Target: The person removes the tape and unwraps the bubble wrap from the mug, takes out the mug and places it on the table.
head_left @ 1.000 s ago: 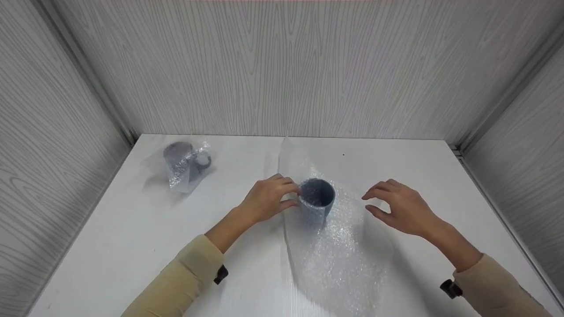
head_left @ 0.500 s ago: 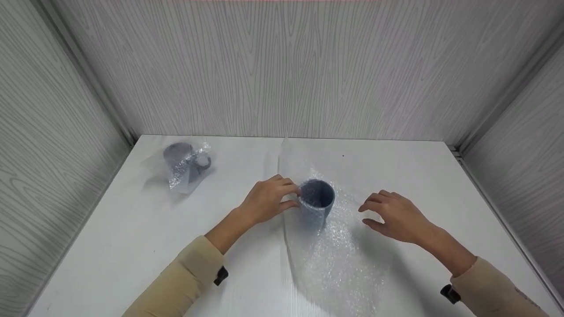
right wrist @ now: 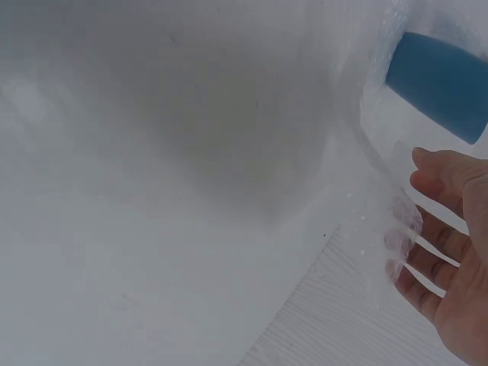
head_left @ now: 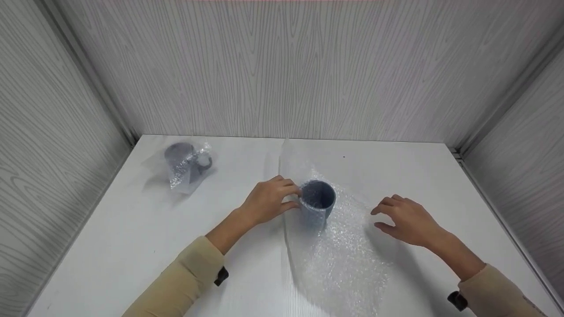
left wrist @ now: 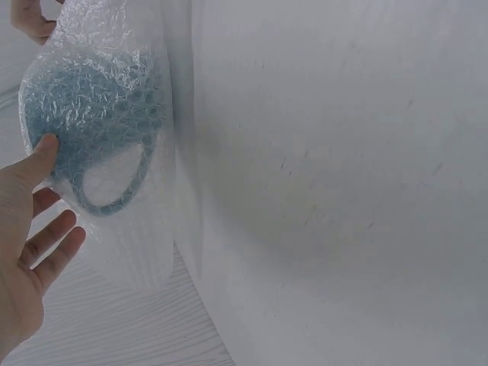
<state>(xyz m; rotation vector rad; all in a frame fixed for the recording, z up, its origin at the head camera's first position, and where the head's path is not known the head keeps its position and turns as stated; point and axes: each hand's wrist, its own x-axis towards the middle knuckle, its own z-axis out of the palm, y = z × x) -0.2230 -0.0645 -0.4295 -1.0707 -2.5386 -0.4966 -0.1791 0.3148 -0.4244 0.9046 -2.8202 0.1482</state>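
Note:
A blue mug stands upright on a sheet of bubble wrap, one layer of it laid over its left side. My left hand holds that layer against the mug, with the thumb on the covered wall and the other fingers spread beside it. Through the wrap, the mug's handle shows in the left wrist view. My right hand hovers right of the mug with thumb apart from the fingers. In the right wrist view, its fingertips lie behind the sheet's clear edge, and the mug's bare blue side faces this hand.
Another mug, wrapped in bubble wrap, sits at the back left of the white table. Grey wood-patterned panels enclose the table at the back and on both sides.
My right hand has moved down toward me, first slightly left, then back to the right. The left hand and the mug have stayed in place.

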